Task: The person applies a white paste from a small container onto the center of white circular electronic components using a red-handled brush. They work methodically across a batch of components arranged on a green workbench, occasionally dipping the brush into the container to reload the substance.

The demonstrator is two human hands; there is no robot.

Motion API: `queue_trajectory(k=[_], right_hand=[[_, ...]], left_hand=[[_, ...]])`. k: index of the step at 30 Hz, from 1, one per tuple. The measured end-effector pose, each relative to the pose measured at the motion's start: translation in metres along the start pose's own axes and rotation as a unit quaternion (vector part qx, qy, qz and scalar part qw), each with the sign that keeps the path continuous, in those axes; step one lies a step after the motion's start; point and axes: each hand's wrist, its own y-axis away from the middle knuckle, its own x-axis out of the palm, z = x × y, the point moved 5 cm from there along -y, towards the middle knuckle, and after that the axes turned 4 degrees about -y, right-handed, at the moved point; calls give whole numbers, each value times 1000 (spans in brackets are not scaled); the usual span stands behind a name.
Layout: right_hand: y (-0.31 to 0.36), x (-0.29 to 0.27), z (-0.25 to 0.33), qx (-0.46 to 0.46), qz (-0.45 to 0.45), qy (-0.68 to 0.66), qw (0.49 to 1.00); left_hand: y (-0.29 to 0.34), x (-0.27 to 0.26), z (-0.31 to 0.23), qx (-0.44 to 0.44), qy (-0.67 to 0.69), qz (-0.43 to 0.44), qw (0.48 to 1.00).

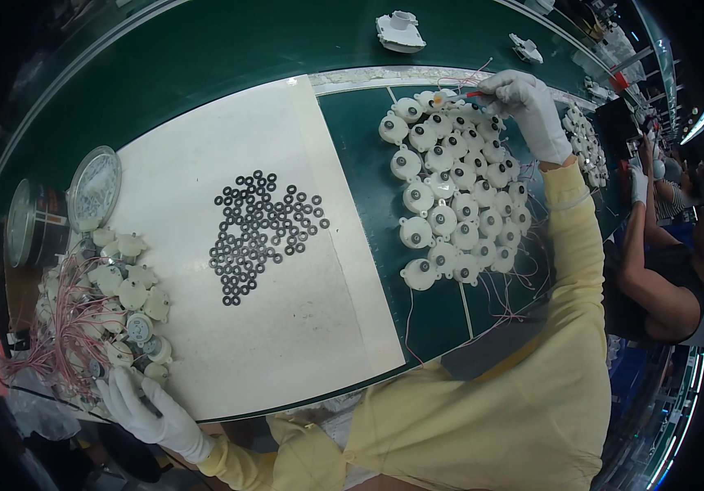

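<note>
My right hand point(524, 106), in a white glove, is at the far right, above the back edge of a cluster of round white motors point(442, 221). Its fingers are closed around a thin red-handled brush-like tool point(473, 95), whose orange tip is over the motors at the back. The motors stand packed together, dark shafts upward, pink wires trailing to the right. At the lower left, my gloved left hand point(151, 417) has its fingers spread, beside a heap of similar motors point(131, 290) with tangled pink wires. Nothing shows clearly in it.
Many small black rings point(258, 229) lie spread on a white sheet point(311, 327). At left stand a round tin point(37, 225) and a clear round lid or dish point(95, 188). White parts point(401, 33) sit on the green surface behind. A co-worker point(654, 262) is at right.
</note>
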Motion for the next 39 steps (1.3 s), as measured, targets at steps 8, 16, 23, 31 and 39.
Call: queue_trajectory(k=[8,16,23,31,39], right_hand=[[-8,0,-21,-1,1,-71,997],[-9,-2,-25,-5,4,-67,998],[-2,-5,-22,2,18,-55,998],[1,-17,-22,13,-11,-67,998],[5,-32,-18,29,-49,-71,996]], left_hand=[[1,1,0,-3,21,-8,1000],[0,1,-1,-5,17,-8,1000],[0,3,-2,7,18,-14,1000],[0,2,0,-11,17,-3,1000],[0,1,-2,-10,19,-9,1000]])
